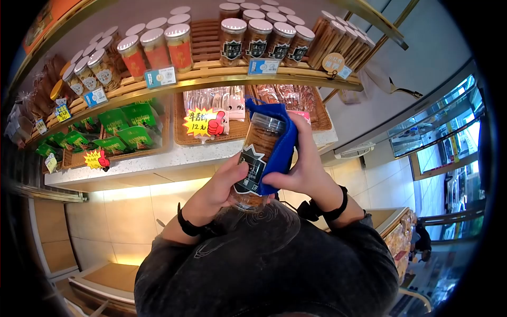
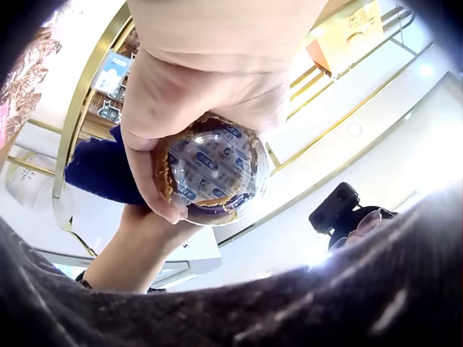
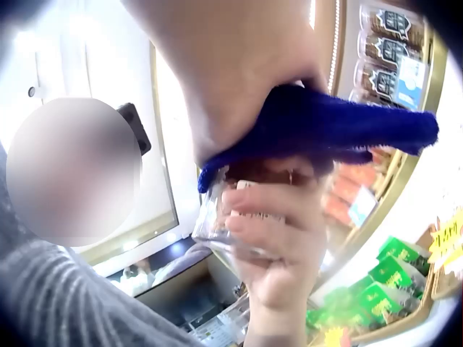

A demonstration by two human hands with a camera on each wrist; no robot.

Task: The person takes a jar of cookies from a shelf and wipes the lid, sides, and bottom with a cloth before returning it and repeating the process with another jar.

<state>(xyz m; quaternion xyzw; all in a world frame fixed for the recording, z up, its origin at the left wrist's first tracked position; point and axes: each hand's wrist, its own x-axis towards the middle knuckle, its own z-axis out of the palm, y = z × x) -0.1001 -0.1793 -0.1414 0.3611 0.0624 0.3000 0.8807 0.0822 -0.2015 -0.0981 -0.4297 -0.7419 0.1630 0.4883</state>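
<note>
A clear plastic jar (image 1: 260, 136) of brown biscuits, with a dark label, is held tilted in front of the chest. My left hand (image 1: 222, 182) grips its lower part, thumb across the label; in the left wrist view the fingers curl round the jar's base (image 2: 210, 170), where a printed packet shows inside. With my right hand (image 1: 305, 166) I hold a blue cloth (image 1: 283, 140) along the jar's right side, thumb over the cloth's lower part. The right wrist view shows the cloth (image 3: 325, 130) draped over the jar, above the left hand's fingers (image 3: 264, 202).
Ahead, a wooden shelf (image 1: 203, 74) carries rows of white-lidded jars (image 1: 232, 42). Below it, a counter (image 1: 132, 176) bears wicker baskets of green packets (image 1: 113, 120) and wrapped snacks. Tongs (image 1: 404, 90) hang at the right. A display of packaged goods (image 1: 400, 245) stands at lower right.
</note>
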